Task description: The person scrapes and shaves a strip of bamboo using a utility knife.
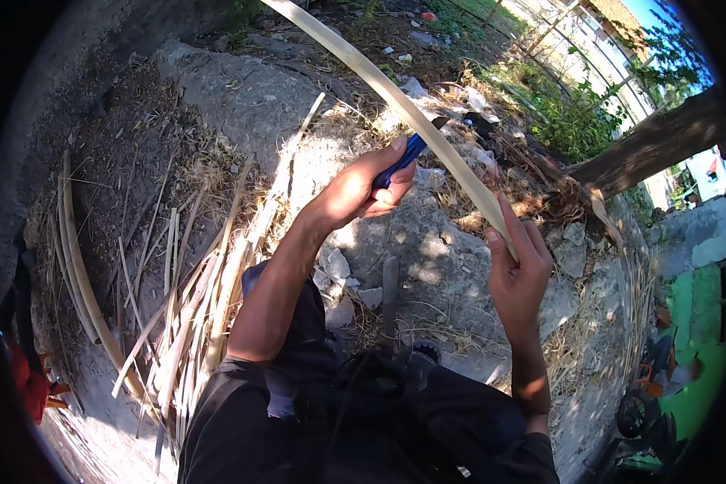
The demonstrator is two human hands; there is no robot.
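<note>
A long, pale, curved strip of wood or bamboo (387,89) runs from the top edge down to the right. My right hand (520,270) pinches its lower end between thumb and fingers. My left hand (367,181) is closed around the blue handle (398,161) of a knife. The dark tip of the blade (440,123) shows beyond the strip's far edge; the strip hides the rest of the blade. The knife lies against the strip around its middle.
Many cut strips (194,315) lie in a pile at the left, beside longer curved pieces (85,274). Rough rock (242,93) lies ahead. A thick wooden beam (657,141) slants at the right. A person (678,375) and a wheel (637,413) appear at the far right.
</note>
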